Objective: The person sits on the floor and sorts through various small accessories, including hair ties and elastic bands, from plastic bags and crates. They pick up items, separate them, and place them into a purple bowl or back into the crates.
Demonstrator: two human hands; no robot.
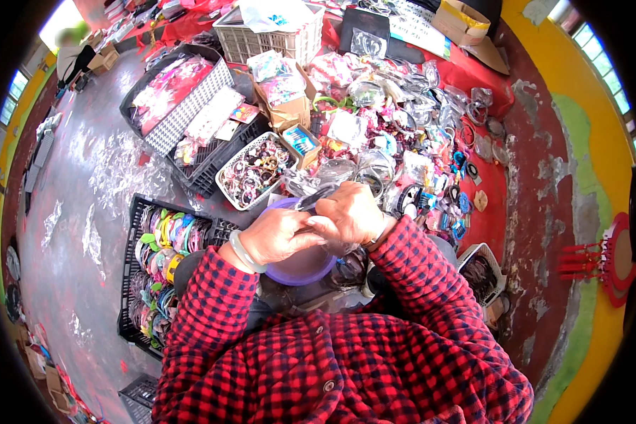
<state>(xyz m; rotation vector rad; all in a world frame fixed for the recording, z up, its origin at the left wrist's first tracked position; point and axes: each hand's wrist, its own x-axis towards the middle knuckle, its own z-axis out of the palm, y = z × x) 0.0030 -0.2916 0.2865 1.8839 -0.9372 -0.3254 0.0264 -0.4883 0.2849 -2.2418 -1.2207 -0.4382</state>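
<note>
My left hand, with a pale bangle at the wrist, is closed in a pinch. Its fingertips meet those of my right hand, which is curled into a fist. Between them they grip what looks like a clear plastic bag with something dark inside, its upper end poking out above the fingers. The part inside the fists is hidden. Below the hands stands a purple basin, partly covered by them. Just right of the basin lies another clear bag of dark bands.
A black crate of colourful bands stands at left. Ahead are a white basket of hair ties, a cardboard box and a wide pile of bagged accessories on red cloth. A small white basket sits right.
</note>
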